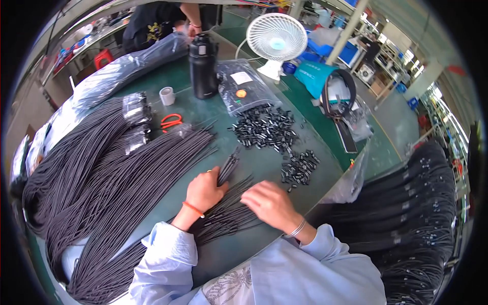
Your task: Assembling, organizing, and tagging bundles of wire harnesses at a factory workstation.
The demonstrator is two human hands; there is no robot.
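My left hand, an orange band at its wrist, is closed round a bundle of thin black cables, whose ends stick up past the fingers. To its right my right hand hovers at loose cable ends, fingers curled together; whatever they pinch is too small to make out. Beyond the hands lies a heap of short black sleeves, with a smaller pile of sleeves nearer me. Long black cables spread over the left of the table.
On the table stand a black bottle, a white fan and a tape roll. Orange-handled scissors lie near a plastic bag. Cable bundles hang at my right. Another person works at the far side.
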